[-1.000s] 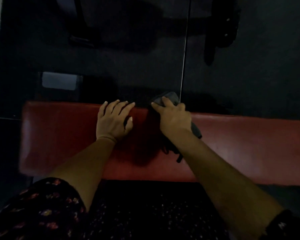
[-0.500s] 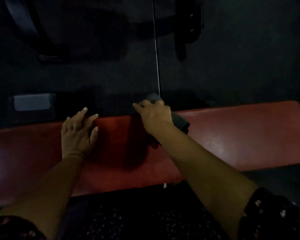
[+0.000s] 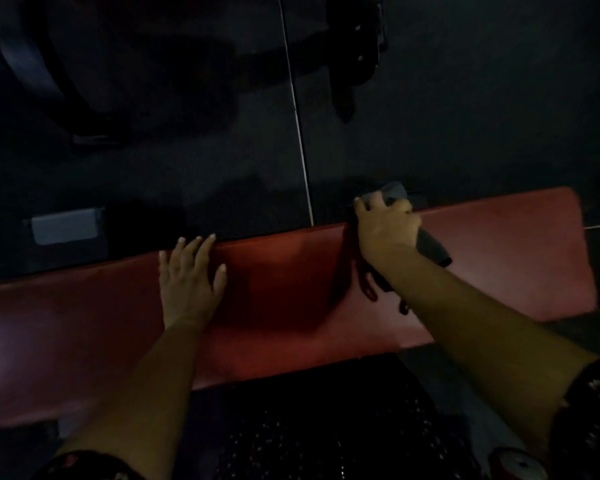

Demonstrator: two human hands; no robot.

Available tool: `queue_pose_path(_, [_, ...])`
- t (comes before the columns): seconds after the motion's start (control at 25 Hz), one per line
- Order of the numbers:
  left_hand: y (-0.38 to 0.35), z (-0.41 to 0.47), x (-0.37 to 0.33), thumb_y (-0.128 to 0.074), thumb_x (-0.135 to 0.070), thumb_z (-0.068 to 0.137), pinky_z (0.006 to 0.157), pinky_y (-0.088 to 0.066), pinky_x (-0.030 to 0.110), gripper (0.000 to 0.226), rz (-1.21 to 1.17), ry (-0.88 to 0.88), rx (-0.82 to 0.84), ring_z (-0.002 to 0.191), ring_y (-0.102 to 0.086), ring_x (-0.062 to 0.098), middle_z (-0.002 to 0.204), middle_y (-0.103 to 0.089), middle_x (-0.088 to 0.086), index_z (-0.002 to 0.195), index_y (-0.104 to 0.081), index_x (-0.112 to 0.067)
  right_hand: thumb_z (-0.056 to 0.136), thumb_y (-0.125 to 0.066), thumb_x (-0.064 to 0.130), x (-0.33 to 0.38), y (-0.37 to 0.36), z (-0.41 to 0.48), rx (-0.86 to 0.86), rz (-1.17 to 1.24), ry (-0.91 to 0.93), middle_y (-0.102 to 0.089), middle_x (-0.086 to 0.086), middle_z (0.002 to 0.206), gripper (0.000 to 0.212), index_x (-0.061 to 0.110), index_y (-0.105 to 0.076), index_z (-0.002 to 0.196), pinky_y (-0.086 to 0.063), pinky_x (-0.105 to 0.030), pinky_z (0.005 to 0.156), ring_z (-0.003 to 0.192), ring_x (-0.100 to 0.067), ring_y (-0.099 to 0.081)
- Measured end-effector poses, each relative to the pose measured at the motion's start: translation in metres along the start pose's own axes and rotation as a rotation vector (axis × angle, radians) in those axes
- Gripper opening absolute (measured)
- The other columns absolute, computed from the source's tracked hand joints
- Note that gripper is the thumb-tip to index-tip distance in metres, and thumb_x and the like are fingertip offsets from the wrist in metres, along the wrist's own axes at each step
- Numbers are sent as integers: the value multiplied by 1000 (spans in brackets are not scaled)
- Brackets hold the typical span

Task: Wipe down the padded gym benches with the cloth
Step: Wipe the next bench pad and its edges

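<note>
**On the red bench, a cloth gripped at the far edge**

Under everything lies a dark floor [image 3: 465, 116], dim enough that little detail shows. A thin pale line [image 3: 297, 109] runs across it toward the bench. Black gym equipment stands on it at the upper left [image 3: 49, 81] and upper right [image 3: 355, 53]; the light is too low to tell what either piece is.

The padded bench [image 3: 499, 244], covered in red, stretches across the view from the left edge to a squared end on the right. Its near edge is met by the person's dark clothing with small flowers [image 3: 326, 427].

Both bare forearms reach over the padding. The left hand [image 3: 189, 282] lies flat on the bench left of middle, its fingers straight and a little spread, tips at the far edge, holding nothing. The right hand [image 3: 387, 230] is further right, at the far edge, with its fingers curled down over the dark grey cloth [image 3: 432, 247].

The cloth sits on the bench under that hand. One corner sticks out beyond the fingertips, a fold shows beside the wrist, and a loose end trails beneath the forearm.

A small grey rectangular plate [image 3: 65, 225] lies on the floor just beyond the bench, at the left.
</note>
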State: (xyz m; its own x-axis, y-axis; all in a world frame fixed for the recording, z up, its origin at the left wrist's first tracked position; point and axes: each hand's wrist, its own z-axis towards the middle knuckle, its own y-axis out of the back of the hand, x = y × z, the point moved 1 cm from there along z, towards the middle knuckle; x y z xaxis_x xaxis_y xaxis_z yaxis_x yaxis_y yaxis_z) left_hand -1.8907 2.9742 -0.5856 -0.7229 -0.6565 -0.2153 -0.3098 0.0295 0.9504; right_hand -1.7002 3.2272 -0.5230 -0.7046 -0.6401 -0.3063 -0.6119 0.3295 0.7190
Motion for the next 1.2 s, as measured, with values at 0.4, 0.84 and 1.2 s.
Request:
queue_pose_path(0.4, [-17, 4, -90, -34, -52, 90, 120, 8, 42, 70, 53, -121, 49, 147, -23, 25, 157, -35, 6, 149, -41, -14, 90, -50, 15, -94, 9, 41, 156, 75, 439, -32, 4, 151, 63, 43, -37, 144, -43, -45, 99, 119, -34, -44])
queue_pose_path(0.84, [-44, 25, -237, -40, -52, 83, 119, -13, 48, 78, 55, -399, 186, 142, -36, 28, 153, -42, 11, 148, -40, -9, 100, -42, 26, -100, -13, 27, -80, 91, 455, -32, 2, 148, 50, 42, -32, 147, -43, -41, 87, 125, -35, -39])
queue_pose_path(1.2, [-58, 55, -325, -39, -56, 85, 117, -20, 53, 79, 47, -676, 298, 140, -39, 31, 156, -37, 11, 153, -32, -16, 100, -39, 21, -244, -72, 55, -101, 99, -256, -26, -7, 152, 46, 25, -37, 145, -45, -43, 81, 115, -46, -43])
